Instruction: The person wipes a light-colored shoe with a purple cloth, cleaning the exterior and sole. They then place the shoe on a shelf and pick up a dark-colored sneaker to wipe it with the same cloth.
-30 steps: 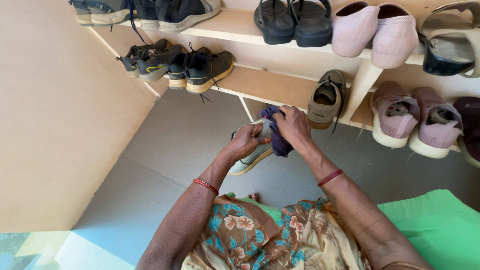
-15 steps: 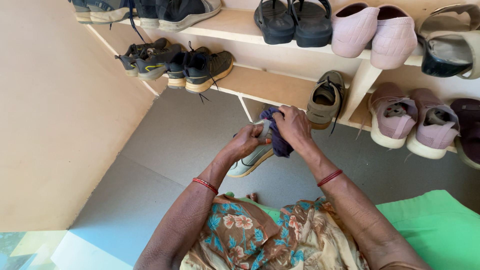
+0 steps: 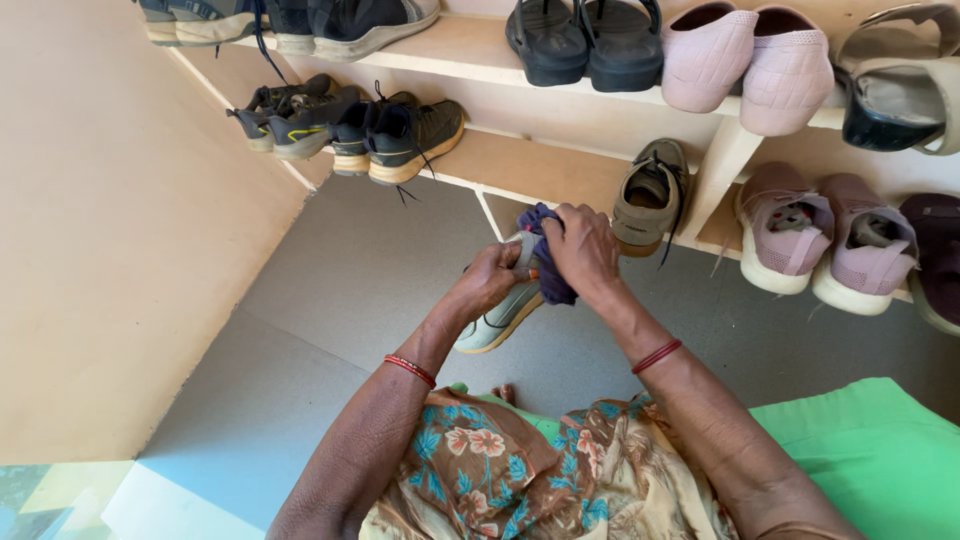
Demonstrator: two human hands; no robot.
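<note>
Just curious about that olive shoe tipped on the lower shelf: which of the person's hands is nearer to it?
Right. The right hand, gripping a dark cloth, sits just left of the olive shoe; the left hand is farther left, holding a pale sneaker.

The shoe [image 3: 500, 318] is pale grey-green with a cream sole. The cloth [image 3: 548, 262] is dark purple. Far right, two shoes [image 3: 745, 62] are pink. The dress [image 3: 520, 475] near has blue and pink flowers on brown.

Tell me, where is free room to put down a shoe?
Free: the lower shelf between the dark sneakers and the olive sandal, and the grey floor left of the hands. The upper shelf is crowded.
</note>
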